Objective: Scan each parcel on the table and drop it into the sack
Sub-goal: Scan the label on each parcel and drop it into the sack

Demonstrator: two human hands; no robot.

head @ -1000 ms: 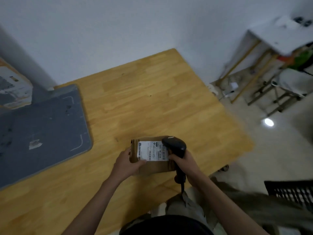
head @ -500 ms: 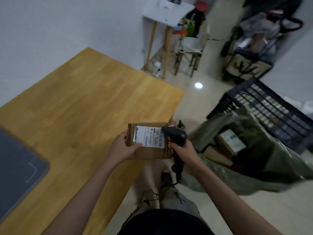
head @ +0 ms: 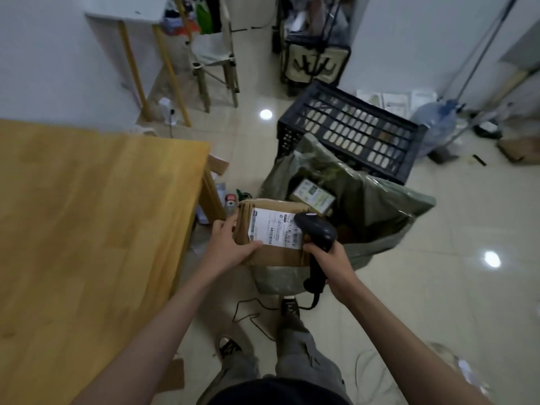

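Head view, places given relative to the sack [head: 344,217].

- Sack: grey-green, on the floor, mouth open upward; a labelled parcel [head: 312,195] already lying inside near its middle.
- Brown parcel [head: 271,233]: cardboard, white shipping label face up; held in the air over the sack's near-left rim, partly above the opening. Long axis running roughly left to right, pointing in toward the sack's middle.
- Left hand [head: 226,247]: at the brown parcel's left end, on the side away from the sack's middle; thumb laid over the top face beside the label, fingers curled around the edge; apparently carrying the weight.
- Right hand [head: 331,263]: at the sack's near rim, fingers wrapped around the handle of the scanner [head: 317,233]; scanner head lying over the label's right end, touching or just above it, cannot tell which.
- Table [head: 87,214]: wooden, well to the left of the sack; no parcels on the visible part.
- Black crate [head: 350,133]: just behind the sack.

Judgement: drop step at hand. Opening lies forward and right of the left hand, the only hand gripping the brown parcel; release likely turns on a short carry along the long axis to clear the near rim.
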